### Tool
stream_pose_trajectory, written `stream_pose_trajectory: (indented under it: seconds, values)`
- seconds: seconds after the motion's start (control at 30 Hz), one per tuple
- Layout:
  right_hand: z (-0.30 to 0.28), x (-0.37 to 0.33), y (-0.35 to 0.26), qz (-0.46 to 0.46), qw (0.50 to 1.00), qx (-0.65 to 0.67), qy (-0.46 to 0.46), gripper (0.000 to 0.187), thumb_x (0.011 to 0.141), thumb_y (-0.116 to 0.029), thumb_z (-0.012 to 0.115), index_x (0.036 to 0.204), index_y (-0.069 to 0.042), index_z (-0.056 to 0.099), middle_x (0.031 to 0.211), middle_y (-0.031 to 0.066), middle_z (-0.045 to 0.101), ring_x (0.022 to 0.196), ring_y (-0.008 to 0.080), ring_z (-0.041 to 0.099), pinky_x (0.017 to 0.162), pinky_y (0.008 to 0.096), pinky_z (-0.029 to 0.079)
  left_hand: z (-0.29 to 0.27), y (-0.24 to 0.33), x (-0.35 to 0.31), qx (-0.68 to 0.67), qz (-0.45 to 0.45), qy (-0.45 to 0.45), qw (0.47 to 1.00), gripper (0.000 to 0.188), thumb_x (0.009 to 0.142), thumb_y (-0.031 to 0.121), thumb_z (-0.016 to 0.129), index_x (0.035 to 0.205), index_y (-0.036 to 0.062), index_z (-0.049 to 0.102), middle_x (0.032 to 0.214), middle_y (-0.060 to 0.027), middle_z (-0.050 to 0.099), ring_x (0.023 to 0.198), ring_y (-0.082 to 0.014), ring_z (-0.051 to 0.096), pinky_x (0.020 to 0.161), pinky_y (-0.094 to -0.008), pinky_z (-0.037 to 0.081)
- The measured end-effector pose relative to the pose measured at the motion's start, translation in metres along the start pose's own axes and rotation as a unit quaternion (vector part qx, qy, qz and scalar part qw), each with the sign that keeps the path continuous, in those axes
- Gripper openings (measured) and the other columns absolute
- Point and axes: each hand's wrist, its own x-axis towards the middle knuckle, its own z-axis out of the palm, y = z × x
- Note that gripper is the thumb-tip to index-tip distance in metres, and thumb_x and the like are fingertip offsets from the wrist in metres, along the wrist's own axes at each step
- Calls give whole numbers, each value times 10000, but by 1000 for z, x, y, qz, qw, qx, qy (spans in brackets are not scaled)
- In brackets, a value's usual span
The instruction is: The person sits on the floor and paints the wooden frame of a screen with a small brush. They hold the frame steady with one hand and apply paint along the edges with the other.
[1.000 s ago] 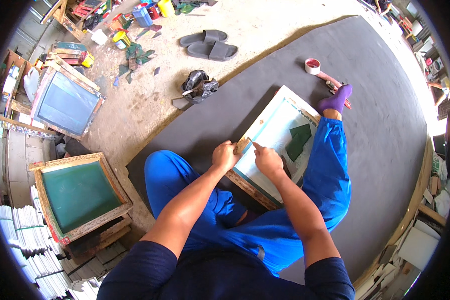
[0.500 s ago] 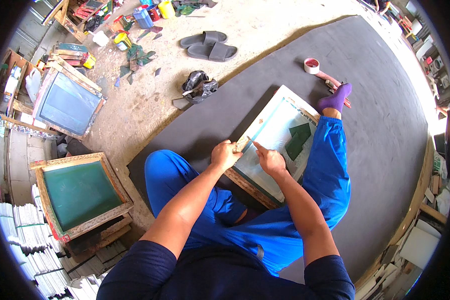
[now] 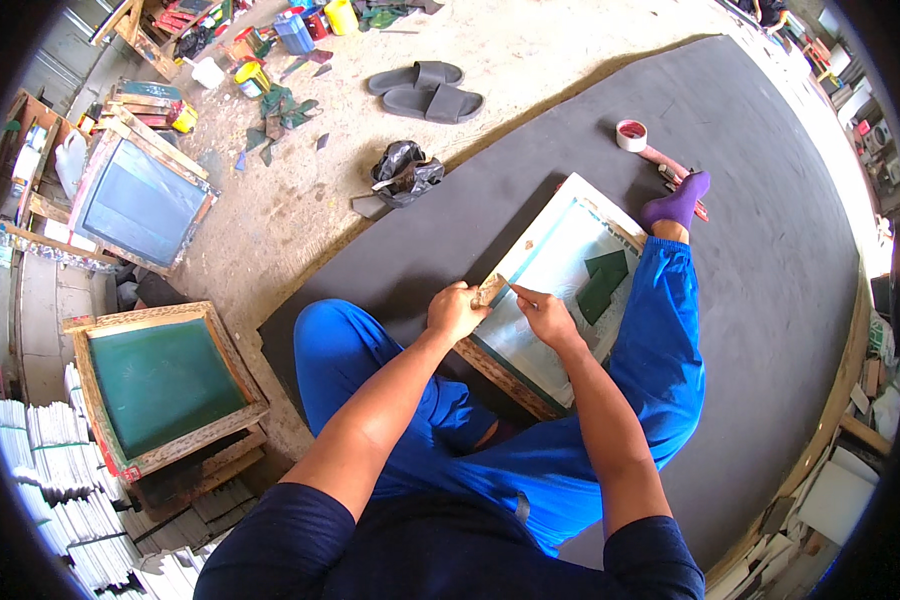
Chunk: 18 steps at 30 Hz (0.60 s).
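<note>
A wooden screen-printing frame [image 3: 537, 228] with a pale, see-through mesh lies across the dark surface between my legs. My left hand [image 3: 457, 311] is closed on the frame's left side, where the wood looks bare and worn. Close beside it, my right hand [image 3: 547, 317] pinches a thin, blade-like tool [image 3: 508, 284], its index finger stretched along it and its tip at the frame's inner edge. Most of the tool is hidden by the fingers. On the mesh rests a dark green cut piece [image 3: 602, 286].
A roll of tape [image 3: 631, 136] and a reddish tool lie beyond my socked foot [image 3: 677, 203]. To the left stand a green-meshed frame [image 3: 170, 390] and a blue-grey one [image 3: 140, 205]. Slippers [image 3: 433, 102], a black plastic bag [image 3: 406, 174] and paint containers sit on the floor.
The tool's tip has shifted slightly nearer the left hand along the frame's inner edge. The whole view has moved a little; the left hand keeps its hold.
</note>
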Motion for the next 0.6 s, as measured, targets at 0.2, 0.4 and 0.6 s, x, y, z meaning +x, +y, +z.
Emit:
stream_pose_trajectory:
  seconds: [0.2,0.4,0.6]
  values:
    - [-23,-10,-31,20,990,-138,22,392,1034,-307,575,1422,-319,633,1095,223,749,1024,437,720,892,534,576,-4,6,-4,2,-12,-3,1000,434,750,364,863,1074,83,792,932,-129,697,894,-355,714,804,-473,566]
    - [-15,1,-24,-7,984,-175,35,382,1037,-298,572,1415,-320,628,985,236,755,935,438,738,823,548,592,-2,6,-3,-8,-6,5,1000,439,753,362,857,1099,100,791,965,-148,710,938,-360,719,834,-465,572]
    - [-21,-1,-49,24,977,-210,7,380,1043,-310,570,1414,-294,650,1006,212,765,964,416,739,860,525,593,3,0,-1,-8,-27,-8,1000,491,752,366,856,1172,122,788,1170,-209,733,1059,-371,721,930,-452,573]
